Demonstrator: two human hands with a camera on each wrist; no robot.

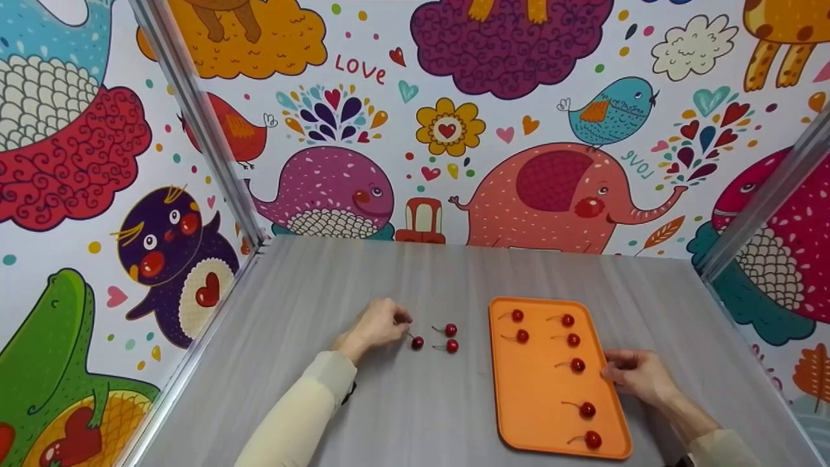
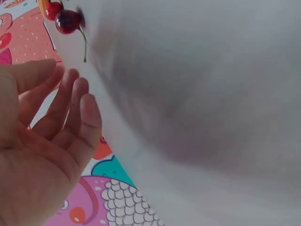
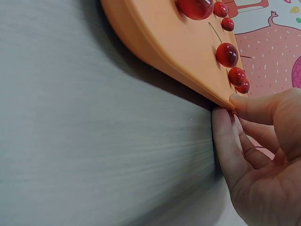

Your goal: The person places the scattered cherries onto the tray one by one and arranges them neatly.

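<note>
Well, the right hand (image 1: 640, 374) pinches a rectangular orange tray (image 1: 533, 399) on streaked grey tabletop (image 1: 395, 408); left of it, the half-open, empty left hand (image 1: 377, 323) is beside a round red cherry (image 1: 417, 342); behind it, cartoon-printed wall (image 1: 533, 120).

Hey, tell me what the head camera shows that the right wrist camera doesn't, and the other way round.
Only the head view: the left hand, its fingertips near three loose cherries on the tabletop, and the orange tray from end to end.

Only the right wrist view: the palm side of the right hand, and a close look at the tray's outer side by that hand.

Both: the right hand pinching the tray's edge, cherries on the tray, grey tabletop, and the cartoon-printed wall.
</note>
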